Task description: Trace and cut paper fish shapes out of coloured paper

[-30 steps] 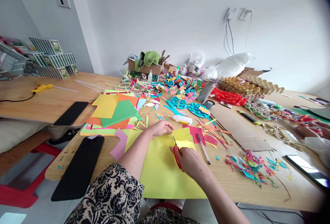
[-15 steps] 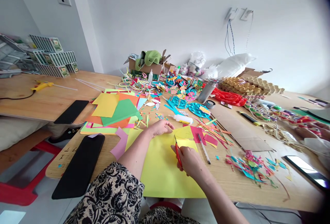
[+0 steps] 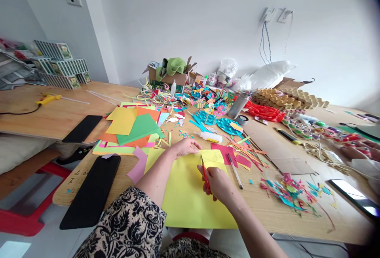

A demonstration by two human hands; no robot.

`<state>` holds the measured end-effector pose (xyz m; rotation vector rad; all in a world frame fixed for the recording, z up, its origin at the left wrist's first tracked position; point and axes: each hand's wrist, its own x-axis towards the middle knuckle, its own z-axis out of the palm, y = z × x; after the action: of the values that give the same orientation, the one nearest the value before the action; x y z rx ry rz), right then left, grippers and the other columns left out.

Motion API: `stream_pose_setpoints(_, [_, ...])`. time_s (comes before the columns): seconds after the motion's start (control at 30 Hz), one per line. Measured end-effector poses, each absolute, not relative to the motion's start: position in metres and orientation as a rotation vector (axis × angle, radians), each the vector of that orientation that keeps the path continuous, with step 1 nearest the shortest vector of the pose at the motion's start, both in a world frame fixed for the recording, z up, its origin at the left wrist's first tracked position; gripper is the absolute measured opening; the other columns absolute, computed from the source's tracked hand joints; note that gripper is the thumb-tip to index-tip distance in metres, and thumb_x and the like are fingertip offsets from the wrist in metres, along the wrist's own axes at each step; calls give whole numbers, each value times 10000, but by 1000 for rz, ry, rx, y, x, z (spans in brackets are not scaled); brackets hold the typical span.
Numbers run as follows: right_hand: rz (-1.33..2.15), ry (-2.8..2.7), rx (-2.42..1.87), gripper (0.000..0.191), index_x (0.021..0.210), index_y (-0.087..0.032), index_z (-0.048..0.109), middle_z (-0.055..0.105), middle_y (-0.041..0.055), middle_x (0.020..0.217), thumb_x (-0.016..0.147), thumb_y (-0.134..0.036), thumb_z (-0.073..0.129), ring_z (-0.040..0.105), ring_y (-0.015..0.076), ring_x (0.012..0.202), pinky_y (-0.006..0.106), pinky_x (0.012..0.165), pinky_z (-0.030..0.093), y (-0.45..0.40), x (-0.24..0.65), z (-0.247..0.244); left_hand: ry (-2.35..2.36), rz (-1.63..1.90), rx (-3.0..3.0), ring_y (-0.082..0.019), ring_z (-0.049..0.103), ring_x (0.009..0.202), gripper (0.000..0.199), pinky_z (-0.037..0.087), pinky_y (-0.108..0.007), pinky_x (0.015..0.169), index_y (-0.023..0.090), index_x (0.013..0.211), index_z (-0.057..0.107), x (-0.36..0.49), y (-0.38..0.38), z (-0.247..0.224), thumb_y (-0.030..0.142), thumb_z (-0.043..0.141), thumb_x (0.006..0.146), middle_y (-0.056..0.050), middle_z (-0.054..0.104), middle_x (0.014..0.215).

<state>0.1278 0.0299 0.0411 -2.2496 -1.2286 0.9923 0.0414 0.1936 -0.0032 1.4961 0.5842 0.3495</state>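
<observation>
My right hand (image 3: pixel 218 182) is closed around a pair of red-handled scissors (image 3: pixel 205 177), blades pointing away from me. Their tips meet a small piece of yellow paper (image 3: pixel 214 156) with drawn lines on it. At that piece's left edge, my left hand (image 3: pixel 186 148) grips the paper between thumb and fingers, though the exact pinch is partly hidden. Under both hands lies a large yellow sheet (image 3: pixel 190 210) reaching the table's front edge. Just right of it rest a pen (image 3: pixel 235 171) and pink-red paper scraps (image 3: pixel 221 152).
Stacked coloured paper (image 3: pixel 142 129) and a black phone-like slab (image 3: pixel 90 192) lie to my left. Beyond my hands are a glue bottle (image 3: pixel 210 137) and blue discs (image 3: pixel 228 126). Rightward are cardboard (image 3: pixel 276 147), paper shreds (image 3: pixel 292 192), a phone (image 3: pixel 354 196) and another person's hands (image 3: pixel 362 149).
The small drawn piece has dropped lower and lies flatter, covering the bright strip seen before. My right hand and the scissors have shifted only slightly; my left hand stays nearly in place.
</observation>
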Motion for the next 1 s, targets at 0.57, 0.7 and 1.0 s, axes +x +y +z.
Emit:
stream_pose_setpoints(0.57, [1062,-1118,-2161,492,586,-193,477,553,-3,436,863,-599,466,494,96,324,183,262,402,34,125,41,557,352,1509,-118,571,637,244,422,-244,665,128,894,646,42,194,-4,193,723,672,5,638,675])
stream_pose_setpoints(0.7, [1075,-1103,-2148,482,605,-186,488,565,2,450,869,-588,468,499,94,335,181,267,406,34,125,40,554,349,1507,-112,547,615,228,409,-240,664,130,887,645,41,192,-1,180,720,678,17,623,645])
stream_pose_setpoints(1.0, [1100,-1069,-2119,462,639,-174,501,571,2,456,868,-575,477,517,99,347,185,275,416,37,129,38,561,355,1515,-104,512,581,242,376,-236,641,131,895,645,40,191,1,187,738,678,36,592,607])
